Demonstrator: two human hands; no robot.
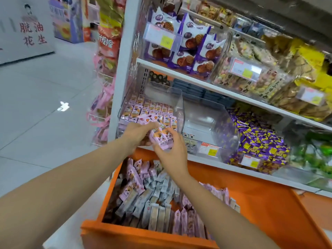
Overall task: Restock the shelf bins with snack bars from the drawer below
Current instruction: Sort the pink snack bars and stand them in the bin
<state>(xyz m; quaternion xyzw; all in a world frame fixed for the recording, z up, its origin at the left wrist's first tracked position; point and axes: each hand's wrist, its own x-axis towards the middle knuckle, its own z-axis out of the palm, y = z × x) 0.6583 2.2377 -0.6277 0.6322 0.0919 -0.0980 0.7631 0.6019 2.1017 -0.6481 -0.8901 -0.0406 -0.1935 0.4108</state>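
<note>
Both hands hold a bunch of pink snack bars [162, 138] in front of the leftmost clear shelf bin [177, 108]. My left hand [137, 134] grips the bunch from the left, and my right hand [173, 152] grips it from below right. Rows of the same pink bars [143, 108] stand inside that bin. Below, the open orange drawer [143, 236] holds several pink and grey snack bars [154, 194] piled loosely.
To the right stands a nearly empty clear bin [206, 123], then a bin of purple-and-yellow candies [258, 141]. The upper shelf [215, 87] carries bins of purple waffle packs [188, 44] and other snacks. Tiled floor [45, 105] lies open to the left.
</note>
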